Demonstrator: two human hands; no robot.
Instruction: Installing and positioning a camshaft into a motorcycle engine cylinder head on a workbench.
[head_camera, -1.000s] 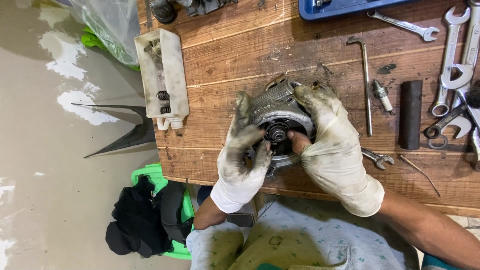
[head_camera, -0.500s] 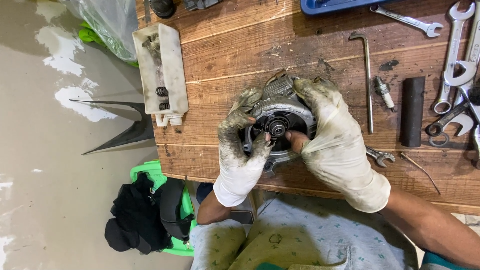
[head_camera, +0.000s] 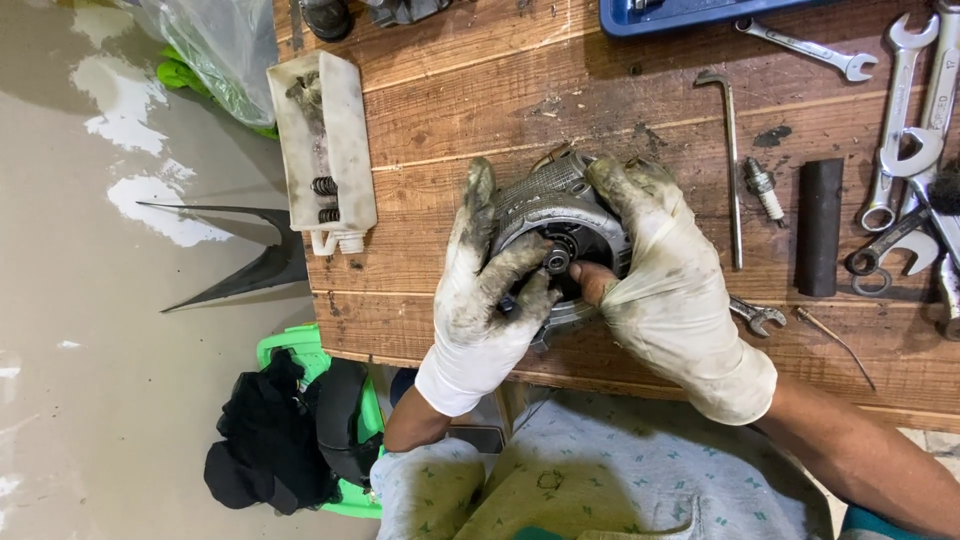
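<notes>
Wooden planks make up the table (head_camera: 620, 90), with grey floor beside it. From my head view, I see both dirty white gloves around a round metal engine part (head_camera: 556, 210) near the table's front edge. My left hand (head_camera: 485, 300) pinches its small middle piece. My right hand (head_camera: 670, 290) grips its side. Wrenches (head_camera: 900, 130) lie by the right edge.

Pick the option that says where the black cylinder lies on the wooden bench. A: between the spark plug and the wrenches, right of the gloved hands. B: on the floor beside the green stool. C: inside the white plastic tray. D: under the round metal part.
A: the black cylinder lies flat on the wooden bench, with the spark plug on one side and the wrenches on the other.
</notes>
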